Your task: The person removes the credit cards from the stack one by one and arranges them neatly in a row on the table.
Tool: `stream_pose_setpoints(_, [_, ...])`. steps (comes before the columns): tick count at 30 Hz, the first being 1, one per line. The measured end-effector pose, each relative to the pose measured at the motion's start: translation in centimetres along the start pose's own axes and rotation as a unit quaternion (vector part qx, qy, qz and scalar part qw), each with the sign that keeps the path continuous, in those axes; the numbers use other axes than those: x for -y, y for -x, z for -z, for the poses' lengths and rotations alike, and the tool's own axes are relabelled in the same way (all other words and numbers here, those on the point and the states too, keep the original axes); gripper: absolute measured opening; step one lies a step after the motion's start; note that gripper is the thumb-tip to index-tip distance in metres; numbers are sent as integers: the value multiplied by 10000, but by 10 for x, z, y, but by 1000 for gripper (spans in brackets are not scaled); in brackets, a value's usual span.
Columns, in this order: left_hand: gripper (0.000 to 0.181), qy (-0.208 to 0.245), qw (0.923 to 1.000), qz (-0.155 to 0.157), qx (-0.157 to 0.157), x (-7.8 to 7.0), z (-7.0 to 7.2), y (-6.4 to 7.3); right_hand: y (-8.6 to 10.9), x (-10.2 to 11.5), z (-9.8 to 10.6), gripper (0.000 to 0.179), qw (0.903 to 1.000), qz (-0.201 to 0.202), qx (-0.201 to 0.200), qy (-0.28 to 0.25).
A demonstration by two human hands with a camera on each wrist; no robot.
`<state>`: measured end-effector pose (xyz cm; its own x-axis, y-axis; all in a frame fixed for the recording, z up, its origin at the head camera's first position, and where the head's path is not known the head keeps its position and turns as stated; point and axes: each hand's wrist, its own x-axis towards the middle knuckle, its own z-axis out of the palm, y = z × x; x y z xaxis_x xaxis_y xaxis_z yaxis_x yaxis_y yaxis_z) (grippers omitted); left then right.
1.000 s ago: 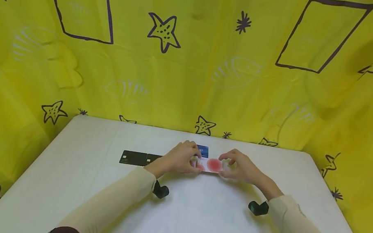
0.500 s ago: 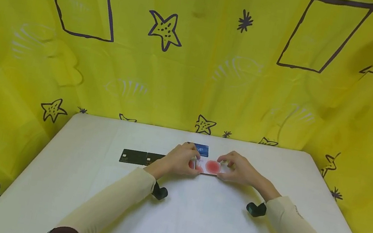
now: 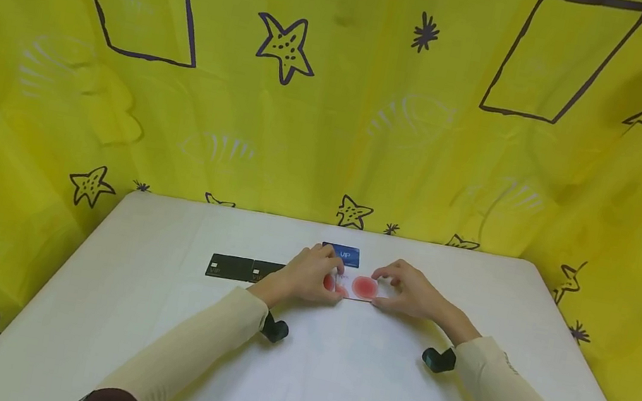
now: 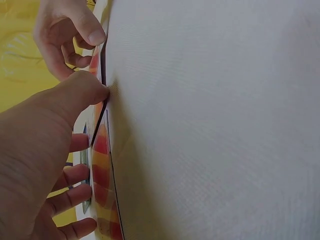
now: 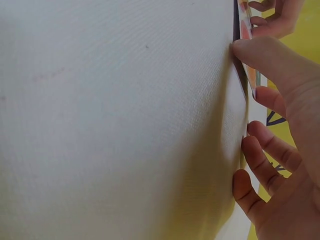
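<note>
Red-and-white card (image 3: 364, 287) is the piece being handled, toward the counter's far side and between the two hands. Behind everything hangs a yellow cloth (image 3: 319, 136) printed with starfish. In front of it stretches the white counter (image 3: 364, 394). Two pale sleeves (image 3: 191, 350) reach over that from the near side. The left hand (image 3: 308, 274) pinches the card's left end, thumb at the near edge, index finger at the far one; the right hand (image 3: 413, 293) pinches the right end likewise. Each grip is narrow, with the spare fingers loosely bent.

Among the other cards, two black cards (image 3: 226, 268) lie side by side to the left, one partly covered by the left hand. A blue card (image 3: 350, 256) lies just behind the held one. A red-and-orange card (image 4: 101, 180) lies by the left fingers; whether the held card touches it I cannot tell. From the wrists, the held card's ends look raised. Tiniest are the pale chip squares (image 3: 214, 265) on the black cards.

My reading is that the step in hand is squaring this card up at the row's right end. Next probably calls for lowering both ends together, in line with its neighbour, then releasing without dragging.
</note>
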<state>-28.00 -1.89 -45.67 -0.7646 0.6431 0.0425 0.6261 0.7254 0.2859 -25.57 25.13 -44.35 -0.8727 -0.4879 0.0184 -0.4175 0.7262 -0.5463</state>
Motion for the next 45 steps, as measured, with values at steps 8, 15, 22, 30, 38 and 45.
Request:
stream_pose_setpoints(8, [44,-60,10000,2,7,1,-1,0,-2,-2,-2,39,9999,-119,42,50])
stream_pose_setpoints(15, [41,9,10000,50,82,-1,1,3,-1,-1,-2,39,9998,-161,111,-22])
stream_pose_setpoints(22, [41,53,9999,73,104,-1,2,4,-2,0,-3,41,9993,-299,204,-45])
stream_pose_setpoints(30, [41,146,9997,121,152,-1,4,5,-3,-3,-3,41,9994,-243,225,-77])
stream_pose_setpoints(38, [45,121,9996,148,199,-2,4,5,-4,-4,-3,43,9988,-418,248,-72])
stream_pose_setpoints(45, [47,192,9994,166,235,-1,4,6,-4,-6,-4,42,9993,-301,229,-64])
